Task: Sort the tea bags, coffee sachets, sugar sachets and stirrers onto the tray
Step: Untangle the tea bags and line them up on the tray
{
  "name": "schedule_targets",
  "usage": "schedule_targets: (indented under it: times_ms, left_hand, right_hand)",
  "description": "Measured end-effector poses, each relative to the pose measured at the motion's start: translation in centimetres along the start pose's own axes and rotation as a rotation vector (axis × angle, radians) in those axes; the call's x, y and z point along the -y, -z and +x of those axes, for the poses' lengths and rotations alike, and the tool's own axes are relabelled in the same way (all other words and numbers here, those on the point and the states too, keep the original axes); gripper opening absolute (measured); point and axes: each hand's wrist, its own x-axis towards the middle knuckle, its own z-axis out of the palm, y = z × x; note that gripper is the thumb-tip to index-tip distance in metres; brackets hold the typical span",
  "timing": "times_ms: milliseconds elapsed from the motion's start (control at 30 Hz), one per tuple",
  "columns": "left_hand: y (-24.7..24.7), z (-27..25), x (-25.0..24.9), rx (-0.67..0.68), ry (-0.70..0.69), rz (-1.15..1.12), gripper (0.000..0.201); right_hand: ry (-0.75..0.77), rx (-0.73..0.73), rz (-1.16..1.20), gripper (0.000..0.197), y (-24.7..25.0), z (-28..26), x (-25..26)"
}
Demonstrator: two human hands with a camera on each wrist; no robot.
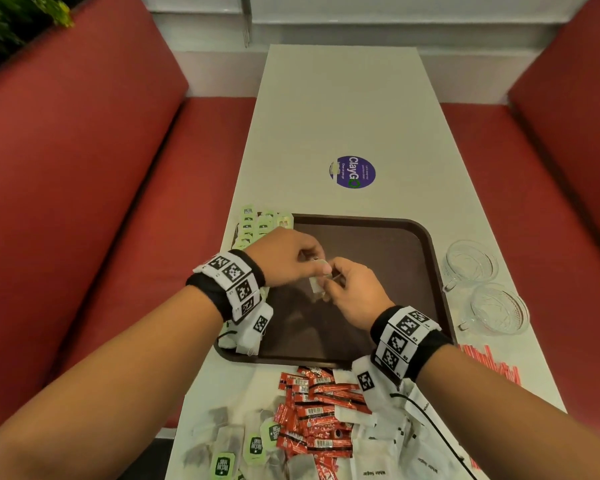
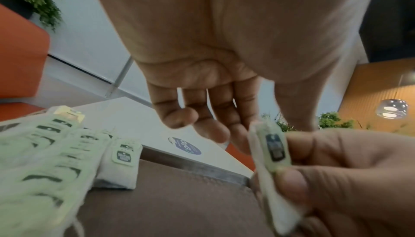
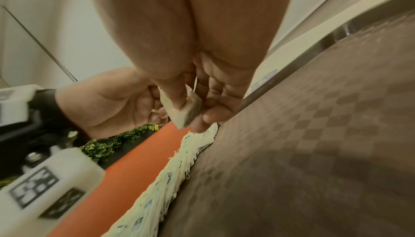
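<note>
A single white paper tea bag with a pale green tag point(image 1: 317, 284) is held above the middle of the dark brown, chequer-textured plastic tray point(image 1: 395, 244), clear of its surface. It is pinched by the right hand point(image 1: 352, 292), whose thumb and fingers point(image 2: 292, 185) are curled round its edge, the green tag facing the left wrist camera. The left hand point(image 1: 284, 256) is met with it from the other side; its thumb is seen at the bag's upper end, while its other fingers point(image 2: 179, 116) are loosely bent and slightly apart. Whether the left thumb and forefinger are actually closed on the bag or its string cannot be told.

A row of overlapping white tea bags with green tags point(image 1: 257, 225) is laid along the tray's left edge, reaching to its far left corner; in the right wrist view the row point(image 3: 170, 178) is seen running beside the rim.

On the long white desk point(image 1: 326, 116), just nearer than the tray, a loose heap of red coffee sachets point(image 1: 312, 414) is spread, with unsorted tea bags point(image 1: 232, 445) to its left and white sugar sachets point(image 1: 378, 455) to its right, partly covered by the right forearm. Red stirrers point(image 1: 492, 365) lie at the desk's right edge. Two clear glass cups point(image 1: 485, 285) are set just right of the tray, and a round purple sticker point(image 1: 352, 172) is fixed beyond it.
</note>
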Motion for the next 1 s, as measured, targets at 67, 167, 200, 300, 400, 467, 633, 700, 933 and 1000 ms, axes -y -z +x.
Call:
schedule_targets:
  times_ms: [67,167,200,300,400,467,633,700,933,1000]
  left_hand:
    - [-0.6,-0.7,0.3,-0.019,-0.019,0.037,0.014]
    - [-1.2,-1.4,0.3,-0.051,-0.04,0.074,0.01]
    - [-1.3,-1.6,0.3,-0.056,-0.044,0.086,0.009]
    - [-1.4,-1.9,0.3,-0.053,-0.048,0.097,0.01]
    - [-0.9,-1.8,0.6,-0.063,-0.015,0.11,0.012]
    - [0.0,-1.2,1.5,-0.128,0.064,0.138,0.015]
    - [1.7,0.8,4.4,0.007,0.263,0.329,0.024]
    - [1.7,2.0,5.0,0.098,0.282,0.376,0.026]
    - [1.8,6.0,6.7,0.067,0.341,0.439,0.033]
    - [1.5,6.8,7.2,0.048,0.363,0.416,0.034]
  right_hand:
    - [0.012,-0.003,-0.025,0.007,-0.1,0.1,0.1]
    - [0.047,0.023,-0.123,0.017,-0.5,0.1,0.1]
    - [0.06,0.03,-0.147,0.019,-0.6,0.1,0.1]
    - [0.067,0.041,-0.182,0.021,-0.6,-0.1,0.2]
    - [0.051,0.041,-0.186,0.005,-0.5,-0.4,0.2]
    - [0.027,0.096,-0.206,0.025,-0.3,-0.7,0.0]
    - [-0.038,0.503,-0.475,0.03,0.4,-2.0,-0.5]
    - [-0.047,0.624,-0.582,0.035,0.3,-2.7,-0.5]
    - [-0.037,0.629,-0.644,0.019,0.1,-3.8,-0.8]
    - [-0.037,0.629,-0.655,0.02,0.0,-3.8,-0.7]
